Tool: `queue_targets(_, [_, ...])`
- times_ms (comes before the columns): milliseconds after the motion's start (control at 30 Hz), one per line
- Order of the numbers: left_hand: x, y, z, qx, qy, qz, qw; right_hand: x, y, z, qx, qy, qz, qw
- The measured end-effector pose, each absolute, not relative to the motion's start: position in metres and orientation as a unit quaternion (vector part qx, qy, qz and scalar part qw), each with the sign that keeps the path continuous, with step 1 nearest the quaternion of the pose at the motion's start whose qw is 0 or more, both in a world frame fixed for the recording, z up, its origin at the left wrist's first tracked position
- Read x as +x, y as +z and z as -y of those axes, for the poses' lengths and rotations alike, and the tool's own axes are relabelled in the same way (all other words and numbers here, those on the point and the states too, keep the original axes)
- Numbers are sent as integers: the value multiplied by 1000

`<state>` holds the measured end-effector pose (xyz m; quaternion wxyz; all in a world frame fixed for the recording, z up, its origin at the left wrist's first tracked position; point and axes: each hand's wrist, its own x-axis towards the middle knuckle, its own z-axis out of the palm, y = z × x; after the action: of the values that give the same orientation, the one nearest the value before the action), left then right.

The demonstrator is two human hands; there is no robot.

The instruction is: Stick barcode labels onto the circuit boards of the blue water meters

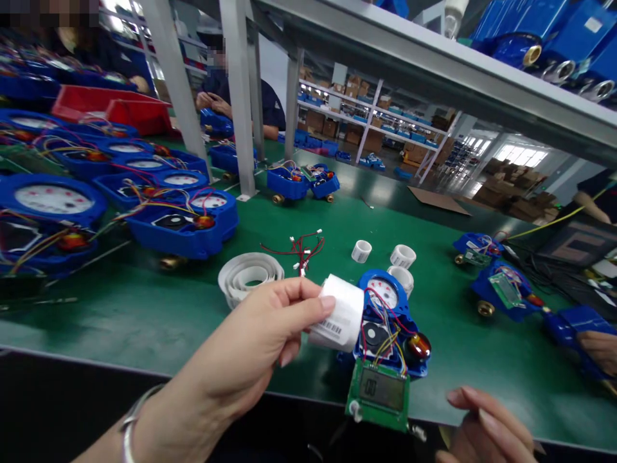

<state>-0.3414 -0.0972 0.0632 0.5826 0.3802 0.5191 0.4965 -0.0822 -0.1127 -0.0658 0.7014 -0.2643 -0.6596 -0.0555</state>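
My left hand [263, 341] pinches a white roll of barcode labels [339, 313] between thumb and fingers, above the front of the green table [144, 315]. Just right of the roll lies an open blue water meter [390, 321] with a white dial, coloured wires and a green circuit board with a display [380, 392] hanging over the table edge. My right hand [486, 427] hovers at the lower right, fingers loosely curled with nothing in them, close to the circuit board.
A loose coil of label backing [248, 275] and a red wire harness [301, 247] lie behind my hand. Three small white rolls [402, 257] stand nearby. Several blue meters [180, 222] crowd the left. Another person's hand [600, 350] works at the right; a person sits far back.
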Motion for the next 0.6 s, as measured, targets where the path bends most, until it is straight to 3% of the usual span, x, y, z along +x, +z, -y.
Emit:
queue_targets(133, [-334,63,112,351,525,-489,602,-85,-59,120,-273,-51,655,703])
queue_targets(267, [-331,62,120,334,540,-481,605,-78,-54,130,-313,-17,711,629])
queue_targets(467, [-329,67,122,305,566,-464,609,-74,-39,137,-337,40,738,584])
queue_targets(600, [-328,67,129,311,585,-443,604,-93,-12,139,-311,26,717,623])
